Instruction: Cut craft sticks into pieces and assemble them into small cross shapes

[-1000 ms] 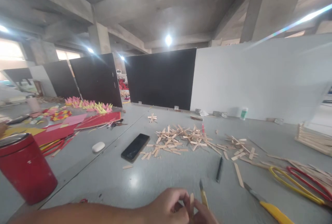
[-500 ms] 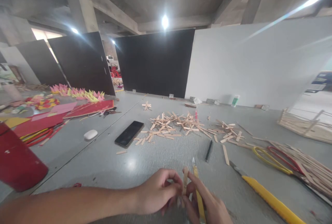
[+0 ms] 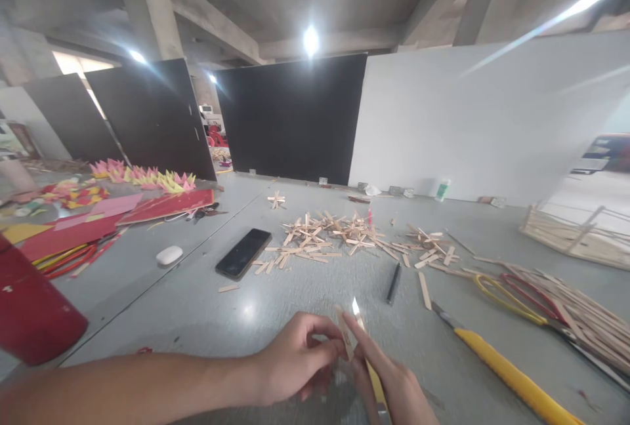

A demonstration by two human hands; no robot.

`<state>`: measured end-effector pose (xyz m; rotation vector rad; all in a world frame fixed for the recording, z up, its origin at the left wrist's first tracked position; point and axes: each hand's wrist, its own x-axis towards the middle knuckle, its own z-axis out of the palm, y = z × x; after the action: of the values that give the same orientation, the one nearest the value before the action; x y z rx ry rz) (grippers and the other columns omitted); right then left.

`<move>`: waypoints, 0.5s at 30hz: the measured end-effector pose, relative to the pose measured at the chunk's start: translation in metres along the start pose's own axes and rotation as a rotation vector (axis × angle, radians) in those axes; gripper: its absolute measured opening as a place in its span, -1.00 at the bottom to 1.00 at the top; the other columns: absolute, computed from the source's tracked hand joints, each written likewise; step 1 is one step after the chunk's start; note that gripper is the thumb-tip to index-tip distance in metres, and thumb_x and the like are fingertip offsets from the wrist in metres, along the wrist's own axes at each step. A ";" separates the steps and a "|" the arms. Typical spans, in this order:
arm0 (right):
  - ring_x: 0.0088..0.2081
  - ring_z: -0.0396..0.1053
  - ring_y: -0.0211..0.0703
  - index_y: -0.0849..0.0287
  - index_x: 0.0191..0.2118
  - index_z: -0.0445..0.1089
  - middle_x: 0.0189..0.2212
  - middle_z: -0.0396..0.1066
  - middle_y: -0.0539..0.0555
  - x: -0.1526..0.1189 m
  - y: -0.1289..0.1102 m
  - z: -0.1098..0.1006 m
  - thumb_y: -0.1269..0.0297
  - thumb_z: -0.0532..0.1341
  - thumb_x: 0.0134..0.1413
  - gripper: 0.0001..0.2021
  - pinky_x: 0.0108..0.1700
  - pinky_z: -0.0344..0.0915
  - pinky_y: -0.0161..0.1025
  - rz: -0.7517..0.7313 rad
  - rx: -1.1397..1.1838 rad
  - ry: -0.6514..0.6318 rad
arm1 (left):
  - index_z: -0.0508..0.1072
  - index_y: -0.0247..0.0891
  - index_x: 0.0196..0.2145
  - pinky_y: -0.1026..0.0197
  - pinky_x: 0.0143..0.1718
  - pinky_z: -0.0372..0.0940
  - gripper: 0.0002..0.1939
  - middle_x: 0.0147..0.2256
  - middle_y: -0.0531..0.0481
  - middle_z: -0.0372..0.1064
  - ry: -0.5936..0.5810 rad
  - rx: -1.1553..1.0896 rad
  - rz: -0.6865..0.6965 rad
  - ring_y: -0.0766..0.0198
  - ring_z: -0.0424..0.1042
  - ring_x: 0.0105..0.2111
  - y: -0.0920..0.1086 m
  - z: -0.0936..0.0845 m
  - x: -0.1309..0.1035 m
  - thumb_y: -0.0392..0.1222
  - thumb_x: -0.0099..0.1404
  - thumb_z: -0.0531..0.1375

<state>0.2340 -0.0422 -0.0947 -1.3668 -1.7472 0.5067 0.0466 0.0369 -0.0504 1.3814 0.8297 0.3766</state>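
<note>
A small stick (image 3: 346,340) stands between the two hands at the near middle of the table (image 3: 295,294), tilted so its upper end leans left. It bears a small dark mark (too small to read).

The left hand (image 3: 295,359) comes in from the left, its forearm lying low across the near side. Its thumb and forefinger bend round into a ring, open in the middle, with their tips closed together at the stick's left edge. The other fingers curl underneath, partly hidden.

The right hand (image 3: 398,385) enters from below, forefinger stretched forward along the stick's right side. It is closed round a slim yellow knife (image 3: 377,385), whose blade points away from the body, just right of the stick's top. How firmly either hand presses cannot be told.

Beyond the hands lie a black pen (image 3: 394,284), a phone (image 3: 243,253) and a loose heap of sticks (image 3: 339,235). To the right rest a bigger knife (image 3: 512,376), scissors (image 3: 543,321) and long wooden strips (image 3: 600,333); to the left, a white case (image 3: 169,255) and a red canister (image 3: 39,307).
</note>
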 end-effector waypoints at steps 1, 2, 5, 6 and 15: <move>-0.43 0.51 -0.31 0.23 0.37 0.26 -0.42 0.52 0.01 0.000 0.001 0.002 0.56 0.02 0.17 -0.36 -0.26 0.43 -0.45 0.006 -0.001 0.006 | 0.44 -0.31 -0.14 0.40 -0.76 0.04 -0.51 -0.69 0.21 0.26 0.014 -0.007 -0.004 0.43 0.15 -0.76 -0.001 0.000 0.001 0.20 0.25 0.25; -0.44 0.50 -0.30 0.21 0.36 0.28 -0.43 0.51 0.01 0.000 0.002 0.003 0.56 0.03 0.16 -0.37 -0.28 0.42 -0.45 0.014 0.001 0.003 | 0.43 -0.32 -0.12 0.40 -0.76 0.04 -0.49 -0.68 0.21 0.26 0.028 -0.013 -0.009 0.43 0.15 -0.75 -0.001 -0.001 0.001 0.21 0.25 0.25; -0.44 0.48 -0.28 0.17 0.33 0.32 -0.44 0.48 0.00 0.000 0.004 0.004 0.55 0.03 0.15 -0.37 -0.30 0.40 -0.44 0.040 0.023 -0.028 | 0.41 -0.32 -0.06 0.41 -0.77 0.03 -0.49 -0.69 0.21 0.26 0.061 -0.027 -0.019 0.41 0.14 -0.75 0.001 -0.001 0.002 0.16 0.24 0.25; -0.44 0.47 -0.28 0.17 0.32 0.33 -0.45 0.47 -0.01 0.000 0.004 0.003 0.55 0.03 0.14 -0.38 -0.30 0.40 -0.43 0.047 0.034 -0.035 | 0.42 -0.32 -0.07 0.41 -0.78 0.02 -0.51 -0.70 0.21 0.26 0.064 -0.031 -0.021 0.40 0.14 -0.75 0.002 -0.002 0.002 0.13 0.24 0.25; -0.48 0.42 -0.25 0.23 0.35 0.29 -0.64 0.28 -0.12 0.001 0.004 0.000 0.46 0.13 0.20 -0.42 -0.22 0.40 -0.39 0.071 0.072 -0.103 | 0.45 -0.31 -0.14 0.43 -0.81 0.07 -0.59 -0.54 0.13 0.33 0.063 -0.097 0.008 0.41 0.26 -0.69 0.003 -0.001 0.002 0.06 0.20 0.29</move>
<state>0.2363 -0.0402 -0.0979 -1.3770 -1.7499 0.6839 0.0479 0.0398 -0.0479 1.2890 0.8471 0.4633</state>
